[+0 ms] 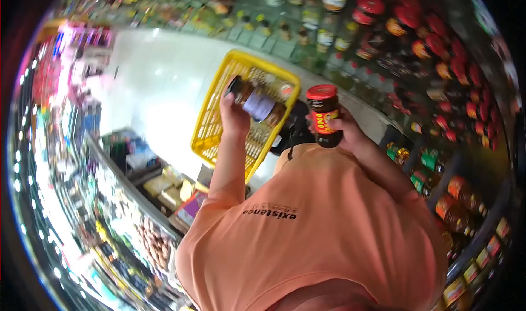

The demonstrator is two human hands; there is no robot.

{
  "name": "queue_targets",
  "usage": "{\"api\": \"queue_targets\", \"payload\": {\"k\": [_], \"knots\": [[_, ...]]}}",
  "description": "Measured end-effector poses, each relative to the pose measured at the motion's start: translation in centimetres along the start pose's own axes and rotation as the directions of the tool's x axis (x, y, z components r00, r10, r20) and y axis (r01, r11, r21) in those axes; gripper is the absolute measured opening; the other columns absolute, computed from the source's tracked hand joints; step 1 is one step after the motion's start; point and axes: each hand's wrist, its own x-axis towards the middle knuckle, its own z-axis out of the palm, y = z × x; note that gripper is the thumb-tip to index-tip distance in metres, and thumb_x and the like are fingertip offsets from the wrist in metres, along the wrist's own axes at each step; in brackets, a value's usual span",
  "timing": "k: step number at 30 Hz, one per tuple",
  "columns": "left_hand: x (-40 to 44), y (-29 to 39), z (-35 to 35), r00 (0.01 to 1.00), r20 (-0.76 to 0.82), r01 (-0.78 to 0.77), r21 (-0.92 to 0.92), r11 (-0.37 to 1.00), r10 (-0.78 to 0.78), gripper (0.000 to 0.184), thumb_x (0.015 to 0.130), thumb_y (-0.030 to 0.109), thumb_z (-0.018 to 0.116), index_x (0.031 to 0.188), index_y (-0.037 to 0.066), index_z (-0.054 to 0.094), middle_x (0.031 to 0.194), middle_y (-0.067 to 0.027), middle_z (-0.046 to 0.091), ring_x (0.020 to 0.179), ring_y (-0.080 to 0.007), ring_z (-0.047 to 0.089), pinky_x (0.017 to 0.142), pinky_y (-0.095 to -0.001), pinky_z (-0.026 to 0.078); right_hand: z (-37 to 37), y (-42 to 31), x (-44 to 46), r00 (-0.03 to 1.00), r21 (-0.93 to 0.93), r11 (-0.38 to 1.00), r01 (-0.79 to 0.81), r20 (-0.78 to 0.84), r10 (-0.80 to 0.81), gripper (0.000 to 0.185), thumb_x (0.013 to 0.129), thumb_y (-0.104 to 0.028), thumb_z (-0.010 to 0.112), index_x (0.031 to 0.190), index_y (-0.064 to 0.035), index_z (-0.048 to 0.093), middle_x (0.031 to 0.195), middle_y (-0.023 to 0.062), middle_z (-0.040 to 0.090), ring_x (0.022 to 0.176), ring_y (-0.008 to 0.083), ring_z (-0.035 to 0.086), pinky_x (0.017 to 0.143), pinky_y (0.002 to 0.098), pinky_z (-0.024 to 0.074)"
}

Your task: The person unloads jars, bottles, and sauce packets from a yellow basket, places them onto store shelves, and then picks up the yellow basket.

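Your left hand (234,115) is over the basket (206,121), curled around the lid end of the purple-labelled jar (259,106); that jar lies tilted across the basket's opening as you look down, its black lid (236,85) towards the basket's left side and its base towards the right side; whether it touches anything inside the basket, you cannot tell from this view. Your right hand (346,129) is to the right of the basket and apart from it, closed around the red-lidded jar (325,117), with the thumb across its red and yellow label and fingers round the far side; this jar is close to upright in the view, its red lid (321,92) at the top, its contents dark. The basket is yellow with slatted walls, and a small round item with some red on it (286,90) shows inside near its far right corner; other things under the purple-labelled jar are too blurred to name. A black object (296,126) is just beside the basket's right side, between it and the red-lidded jar; your orange shirt (318,218) fills the view on the near side of the basket; well to the basket's right are shelves of red-topped jars (438,42); to its near left, yellowish packs (171,193) sit by a long display case (129,187).
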Motion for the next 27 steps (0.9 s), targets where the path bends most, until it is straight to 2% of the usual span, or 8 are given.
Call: {"api": "queue_targets", "payload": {"k": [4, 8, 11, 14, 17, 19, 24, 27], "knots": [[-2.6, -2.7, 6.1, 0.946, 0.096, 0.319, -0.102, 0.942, -0.310, 0.064, 0.090, 0.057, 0.058, 0.135, 0.010, 0.057, 0.116, -0.0105, 0.067, 0.103, -0.0299, 0.065, 0.092, -0.0475, 0.055, -2.6, -2.7, -5.1, 0.998, 0.138, 0.988, 0.069, -0.018, -0.067, 0.066, 0.079, -0.023, 0.076, 0.136, -0.0002, 0.052, 0.118, 0.0168, 0.067, 0.095, 0.0283, 0.072, 0.087, 0.0422, 0.0600], [-4.4, -6.0, 14.4, 0.896, 0.122, 0.435, -0.050, 0.899, -0.426, 0.068, 0.093, 0.069, 0.042, 0.123, 0.011, 0.061, 0.099, -0.0139, 0.068, 0.080, -0.0297, 0.068, 0.066, -0.0443, 0.059, -5.1, -5.5, -12.2, 0.983, 0.145, 0.973, 0.181, -0.059, -0.174, 0.064, 0.080, -0.028, 0.075, 0.133, -0.0017, 0.052, 0.110, 0.0141, 0.068, 0.094, 0.0281, 0.071, 0.085, 0.0428, 0.0582], [-6.5, -7.4, 21.1, 0.655, 0.174, 0.705, 0.208, 0.677, -0.736, 0.086, 0.086, 0.087, 0.040, 0.117, 0.010, 0.063, 0.086, -0.0134, 0.068, 0.072, -0.0284, 0.067, 0.062, -0.0411, 0.058, -6.8, -6.6, -17.1, 0.961, 0.120, 0.953, 0.278, -0.040, -0.275, 0.064, 0.080, -0.031, 0.074, 0.133, -0.0023, 0.052, 0.109, 0.0125, 0.068, 0.091, 0.0267, 0.071, 0.080, 0.0406, 0.0575], [-8.0, -10.2, 26.8, 0.457, 0.289, 0.770, 0.346, 0.536, -0.842, 0.091, 0.085, 0.088, 0.042, 0.124, 0.008, 0.061, 0.095, -0.0141, 0.069, 0.077, -0.0312, 0.067, 0.068, -0.0453, 0.059, -8.1, -7.6, -22.2, 0.924, 0.169, 0.910, 0.378, -0.121, -0.362, 0.061, 0.081, -0.028, 0.078, 0.132, -0.0052, 0.054, 0.108, 0.0107, 0.067, 0.094, 0.0252, 0.070, 0.082, 0.0408, 0.0588], [-9.9, -12.2, 33.3, 0.333, 0.611, 0.531, 0.508, 0.679, -0.718, 0.069, 0.085, 0.047, 0.075, 0.137, 0.006, 0.054, 0.115, -0.0114, 0.067, 0.101, -0.0252, 0.067, 0.086, -0.0430, 0.057, -9.0, -8.8, -26.5, 0.854, 0.132, 0.850, 0.509, -0.194, -0.482, 0.062, 0.080, -0.030, 0.080, 0.131, -0.0063, 0.054, 0.106, 0.0105, 0.068, 0.092, 0.0248, 0.071, 0.080, 0.0412, 0.0591], [-13.4, -11.1, 40.3, 0.315, 0.748, 0.330, 0.491, 0.806, -0.584, 0.071, 0.076, 0.024, 0.081, 0.136, 0.001, 0.052, 0.116, -0.0110, 0.064, 0.106, -0.0227, 0.065, 0.096, -0.0384, 0.052, -9.3, -9.8, -29.2, 0.795, 0.111, 0.797, 0.593, -0.236, -0.559, 0.062, 0.079, -0.031, 0.080, 0.131, -0.0062, 0.054, 0.107, 0.0109, 0.067, 0.089, 0.0255, 0.071, 0.079, 0.0419, 0.0594], [-19.8, -9.6, 53.4, 0.162, 0.978, -0.297, 0.176, 0.939, -0.132, 0.079, 0.066, 0.005, 0.091, 0.134, -0.001, 0.053, 0.122, -0.0099, 0.065, 0.116, -0.0189, 0.062, 0.105, -0.0351, 0.046, -12.3, -10.7, -35.0, 0.647, 0.014, 0.672, 0.741, -0.288, -0.707, 0.062, 0.079, -0.030, 0.077, 0.129, -0.0001, 0.055, 0.107, 0.0160, 0.068, 0.089, 0.0316, 0.071, 0.076, 0.0431, 0.0581], [-23.0, -9.8, 60.0, 0.075, 0.997, -0.397, 0.019, 0.918, 0.012, 0.073, 0.072, -0.001, 0.088, 0.136, -0.003, 0.054, 0.125, -0.0122, 0.066, 0.117, -0.0195, 0.063, 0.104, -0.0354, 0.048, -13.0, -10.3, -37.3, 0.629, 0.034, 0.650, 0.759, -0.294, -0.720, 0.063, 0.079, -0.028, 0.076, 0.131, -0.0006, 0.053, 0.108, 0.0166, 0.067, 0.089, 0.0337, 0.071, 0.074, 0.0444, 0.0586]]}}
